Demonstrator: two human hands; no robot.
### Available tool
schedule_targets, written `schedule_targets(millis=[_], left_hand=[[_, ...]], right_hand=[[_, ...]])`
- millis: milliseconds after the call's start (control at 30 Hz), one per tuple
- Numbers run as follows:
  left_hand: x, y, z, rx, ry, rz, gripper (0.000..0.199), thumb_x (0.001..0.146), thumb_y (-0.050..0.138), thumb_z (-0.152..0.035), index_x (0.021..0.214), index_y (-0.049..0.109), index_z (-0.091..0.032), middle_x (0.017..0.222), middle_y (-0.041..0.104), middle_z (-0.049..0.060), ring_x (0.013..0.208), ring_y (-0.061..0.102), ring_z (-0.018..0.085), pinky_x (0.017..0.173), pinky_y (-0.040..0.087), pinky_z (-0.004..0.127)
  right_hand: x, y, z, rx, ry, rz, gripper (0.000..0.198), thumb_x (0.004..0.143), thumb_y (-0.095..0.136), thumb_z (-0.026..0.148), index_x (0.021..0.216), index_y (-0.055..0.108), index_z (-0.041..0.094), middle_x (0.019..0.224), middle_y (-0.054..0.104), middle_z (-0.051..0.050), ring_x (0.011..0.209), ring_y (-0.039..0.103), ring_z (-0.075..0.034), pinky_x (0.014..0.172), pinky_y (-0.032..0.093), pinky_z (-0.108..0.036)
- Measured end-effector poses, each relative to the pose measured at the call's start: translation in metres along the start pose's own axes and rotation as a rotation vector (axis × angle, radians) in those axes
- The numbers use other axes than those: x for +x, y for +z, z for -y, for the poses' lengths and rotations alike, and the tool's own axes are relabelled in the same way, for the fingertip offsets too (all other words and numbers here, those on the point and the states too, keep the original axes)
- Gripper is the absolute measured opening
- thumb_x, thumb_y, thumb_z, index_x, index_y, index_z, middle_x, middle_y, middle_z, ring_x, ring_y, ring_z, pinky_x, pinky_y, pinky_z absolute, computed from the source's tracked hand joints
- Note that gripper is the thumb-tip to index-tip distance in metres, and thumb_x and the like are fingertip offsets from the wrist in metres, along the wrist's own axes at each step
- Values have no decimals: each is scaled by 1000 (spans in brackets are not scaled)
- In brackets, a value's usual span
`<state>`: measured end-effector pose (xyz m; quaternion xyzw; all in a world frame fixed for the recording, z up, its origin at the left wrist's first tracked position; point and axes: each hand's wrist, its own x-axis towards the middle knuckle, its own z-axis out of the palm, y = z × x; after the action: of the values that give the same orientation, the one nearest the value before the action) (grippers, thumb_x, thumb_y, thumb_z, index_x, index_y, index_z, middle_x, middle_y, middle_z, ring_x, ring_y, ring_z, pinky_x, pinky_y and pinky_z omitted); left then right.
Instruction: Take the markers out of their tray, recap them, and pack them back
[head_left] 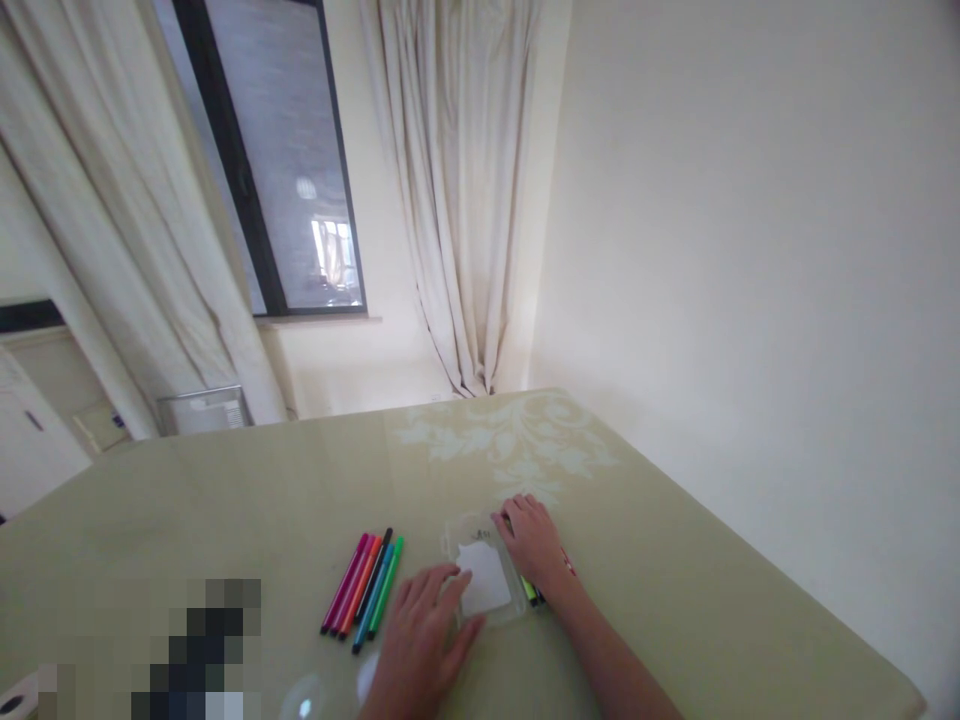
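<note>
A clear plastic case (487, 530) with a white paper insert (484, 578) lies flat on the table in front of me. My left hand (426, 625) is at the case's left side, fingers apart and fingertips near the insert, gripping nothing. Along the right edge, my right hand (531, 545) curls over a few markers (530, 592), with green and dark ends showing below it; the palm hides most of them. To the left lies a row of several coloured markers (365, 585), pink, orange, black, blue and green, side by side.
The pale green table (247, 500) has a white floral pattern near its far corner. A white roll (21, 697) sits at the lower left beside a blurred dark patch. A wall runs along the right edge; curtains (465, 200) and a window stand behind.
</note>
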<state>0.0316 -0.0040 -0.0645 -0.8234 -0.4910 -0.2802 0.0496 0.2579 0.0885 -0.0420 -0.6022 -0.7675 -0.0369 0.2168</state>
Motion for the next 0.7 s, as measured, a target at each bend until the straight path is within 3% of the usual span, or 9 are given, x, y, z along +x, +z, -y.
schedule_targets(millis=[133,300,400,500,600,700], left_hand=[[2,2,-17,-113,0,97,34,87,74,-46,116,68,-30,119,70,4,112,62,26,98,49,41],[5,1,-18,-147,-30,99,23,90,71,-38,111,69,-29,114,69,4,109,61,24,96,49,39],[6,1,-19,-171,-47,106,22,90,71,-37,110,70,-28,114,69,4,110,60,25,96,50,40],[6,3,-20,-203,-70,122,23,92,69,-36,112,69,-27,118,69,5,113,59,26,99,49,42],[6,7,-19,-211,-86,131,25,93,67,-34,117,68,-28,122,68,6,117,59,26,101,49,43],[6,10,-17,-181,-65,97,27,94,65,-36,120,67,-28,126,69,6,119,60,27,102,50,44]], right_hand=[[2,-2,0,68,11,-35,24,102,53,33,86,66,21,93,70,-7,94,59,-25,85,39,-36],[5,-4,-3,179,1,-111,29,102,50,40,83,61,21,90,68,-7,88,58,-23,83,41,-34],[6,-2,-7,282,56,-212,36,103,43,47,80,57,22,83,65,-5,83,58,-22,77,42,-31],[5,-5,-11,379,126,-225,44,103,38,54,75,53,23,72,61,-1,70,56,-19,68,39,-28],[5,-18,-14,387,180,-232,50,103,36,59,68,48,24,61,55,2,59,50,-17,61,33,-28],[8,-38,-10,377,265,-375,54,103,32,60,64,42,25,56,48,3,55,46,-16,58,29,-29]])
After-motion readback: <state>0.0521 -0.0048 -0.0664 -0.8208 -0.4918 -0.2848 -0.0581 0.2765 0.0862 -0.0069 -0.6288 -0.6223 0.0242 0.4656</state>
